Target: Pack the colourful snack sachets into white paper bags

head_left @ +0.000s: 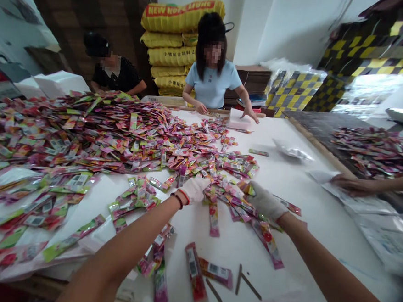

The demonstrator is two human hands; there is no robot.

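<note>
Colourful stick packets lie loosely bunched at the middle of the white table. My left hand, in a white glove with a beaded bracelet at the wrist, reaches to the left side of the bunch; its fingers are bent against packets, and whether it grips one is not clear. On the right side, my right hand, also gloved, touches the bunch, its fingers partly hidden by packets. Closer to me lie a red packet, another packet and a few thin brown sticks.
A large heap of packets covers the left and back. Two people sit across the table. Another person's hand rests by plastic bags at right. A clear plastic bag and white stack lie farther back.
</note>
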